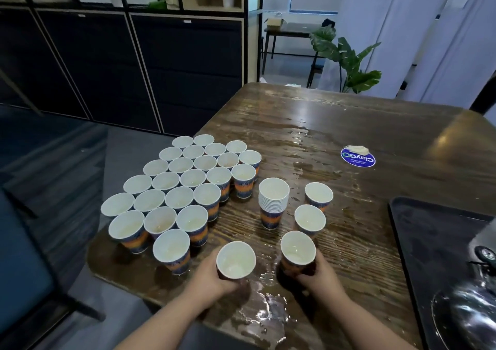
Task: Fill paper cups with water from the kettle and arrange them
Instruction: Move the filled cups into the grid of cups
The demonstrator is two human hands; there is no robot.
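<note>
My left hand (212, 277) grips a filled paper cup (235, 259) near the table's front edge. My right hand (318, 271) grips another filled cup (297, 247) just to its right. A block of several filled cups (182, 185) stands in rows on the table's left corner. A stack of empty cups (273, 202) stands in the middle, with two single cups (318, 195) (310, 219) to its right. The shiny kettle (472, 312) sits at the lower right, partly cut off.
The wooden table (349, 124) is wet, with a puddle (268, 312) near the front edge between my arms. A black tray (418, 237) lies under the kettle at right. A round blue sticker (357, 157) lies farther back. Dark cabinets and a potted plant stand behind.
</note>
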